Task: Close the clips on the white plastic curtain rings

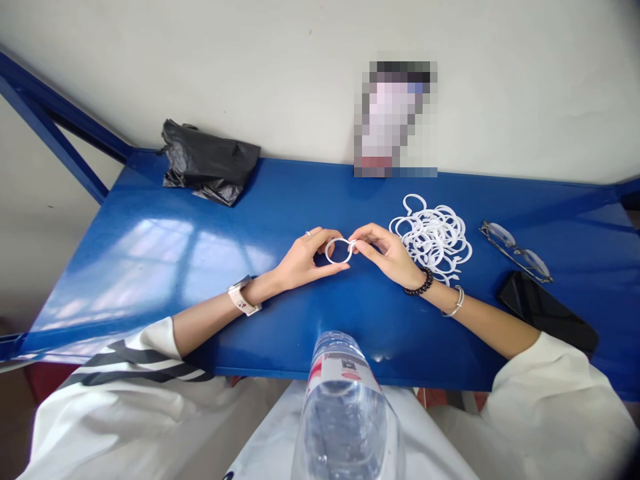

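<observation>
Glossy table | round white ring | left hand, right hand pinching

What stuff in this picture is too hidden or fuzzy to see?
All in the head view:
Bottle: partly cut off by the bottom edge.
Black bag: its plastic hides any contents.
Pile of white rings: top ones hide lower ones.
Held ring: tiny tip partly covered by right fingers.
Blurred shape: big squares hide what it is.

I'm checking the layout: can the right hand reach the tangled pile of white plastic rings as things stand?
Probably yes: the pile lies close beside the right hand, though its grip is occupied by one round white plastic ring, which may need releasing first.
</observation>
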